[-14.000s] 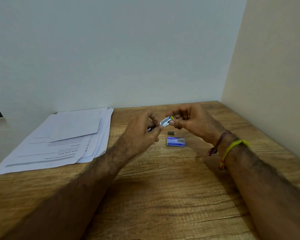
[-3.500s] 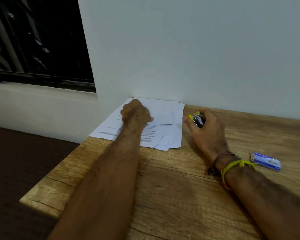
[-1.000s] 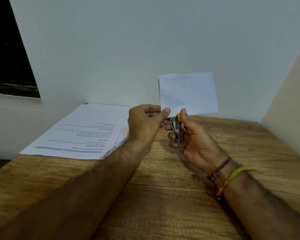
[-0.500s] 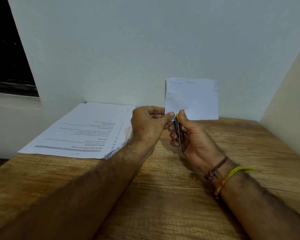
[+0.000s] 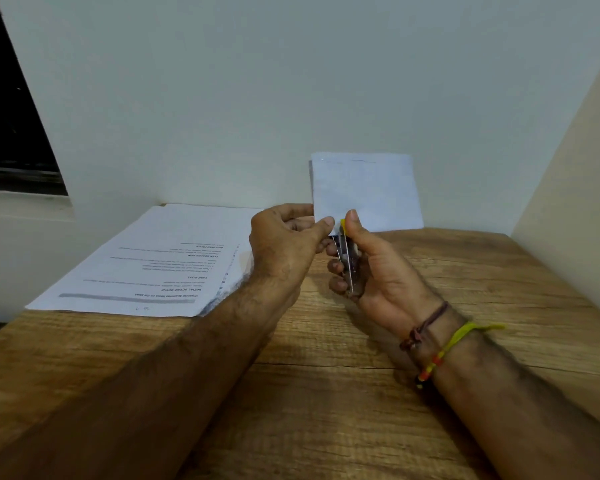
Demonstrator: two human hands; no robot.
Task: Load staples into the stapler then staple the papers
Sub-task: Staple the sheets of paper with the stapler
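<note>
My left hand (image 5: pixel 284 247) pinches the lower left corner of a small folded white paper (image 5: pixel 364 190) and holds it upright above the table. My right hand (image 5: pixel 371 268) grips a small metal stapler (image 5: pixel 346 263) with a yellow tip, standing on end. The stapler's top end meets the paper's bottom corner, right beside my left thumb. Whether the paper sits inside the stapler's jaw is hidden by my fingers.
A stack of printed sheets (image 5: pixel 160 265) lies on the wooden table (image 5: pixel 326 393) at the back left, partly over the table's edge. A white wall stands behind, a beige wall to the right, a dark window at far left. The staple box is out of view.
The paper and both hands have shifted slightly lower and to the right in view over the last second. The grip on paper and stapler looks the same.
</note>
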